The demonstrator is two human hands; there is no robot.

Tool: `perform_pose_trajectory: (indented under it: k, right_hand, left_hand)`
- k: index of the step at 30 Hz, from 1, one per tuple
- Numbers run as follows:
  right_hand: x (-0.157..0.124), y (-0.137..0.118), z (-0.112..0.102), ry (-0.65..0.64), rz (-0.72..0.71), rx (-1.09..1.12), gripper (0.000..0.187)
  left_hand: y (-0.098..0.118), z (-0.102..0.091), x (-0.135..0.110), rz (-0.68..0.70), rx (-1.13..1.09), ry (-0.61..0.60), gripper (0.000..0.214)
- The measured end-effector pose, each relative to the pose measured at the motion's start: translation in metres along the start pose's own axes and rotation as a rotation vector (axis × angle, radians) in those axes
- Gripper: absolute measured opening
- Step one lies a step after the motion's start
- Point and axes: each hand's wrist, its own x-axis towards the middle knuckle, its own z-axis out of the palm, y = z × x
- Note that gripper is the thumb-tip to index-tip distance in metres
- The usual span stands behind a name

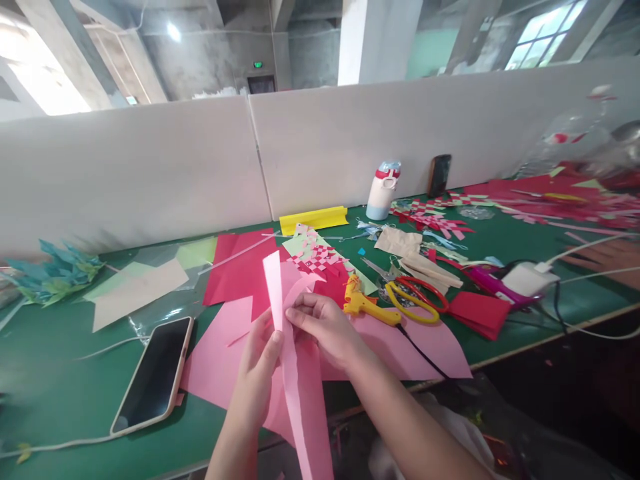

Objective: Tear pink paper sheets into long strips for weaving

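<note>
A long sheet of pink paper (295, 400) stands up between my hands, creased lengthwise, its lower end hanging past the table's front edge. My left hand (260, 350) pinches its left side, thumb on the near face. From the right, my right hand (317, 323) pinches the paper near its upper part with thumb and fingertips together. Beneath my hands lie more pink sheets (220, 353) and a red sheet (235, 267). Just right of my right hand is a yellow glue gun (367, 307), beside scissors with red and yellow handles (413, 303).
A phone (155, 377) lies at the left, its cable nearby. Behind stand a white bottle (383, 193) and a yellow folded strip (314, 220) against the partition (160, 167). Woven paper pieces (320, 259) lie ahead. At the far right, another person's hand (600, 257) rests near white cables.
</note>
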Motion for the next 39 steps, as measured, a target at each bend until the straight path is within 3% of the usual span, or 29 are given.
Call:
perform_pose_trajectory:
  k: [10, 15, 22, 39]
  right_hand:
    - [-0.003, -0.010, -0.004, -0.072, 0.030, -0.279, 0.023]
    - [-0.002, -0.010, -0.004, -0.049, 0.056, -0.362, 0.023]
    - [-0.003, -0.008, -0.005, 0.016, 0.104, -0.384, 0.034]
    - [-0.003, -0.003, -0.008, -0.053, 0.063, -0.350, 0.025]
  left_hand:
    - [0.001, -0.002, 0.007, 0.038, -0.024, -0.150, 0.034]
    - [0.004, -0.001, 0.008, 0.034, -0.065, -0.205, 0.029]
    - [0.006, -0.003, 0.009, 0.014, -0.096, -0.101, 0.024]
    - [0.005, -0.014, 0.013, -0.015, -0.146, 0.008, 0.021]
